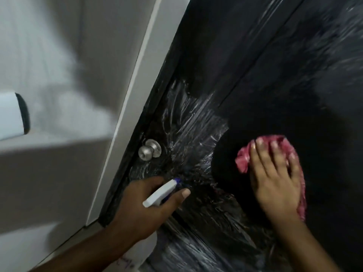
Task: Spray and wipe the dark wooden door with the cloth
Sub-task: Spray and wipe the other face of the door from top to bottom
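The dark wooden door (265, 75) fills the right side of the head view, streaked with wet white smears. My left hand (145, 209) grips a white spray bottle (161, 193) with a blue nozzle that points at the door just below the knob. My right hand (275, 177) lies flat with straight fingers on a red cloth (244, 158) and presses it against the door, to the right of the wet patch. Most of the cloth is hidden under the hand.
A round silver door knob (149, 149) sits near the door's left edge. The white door frame (137, 107) runs diagonally beside it, with a grey wall to the left. A white object with a dark end (13, 116) sticks in at the left edge.
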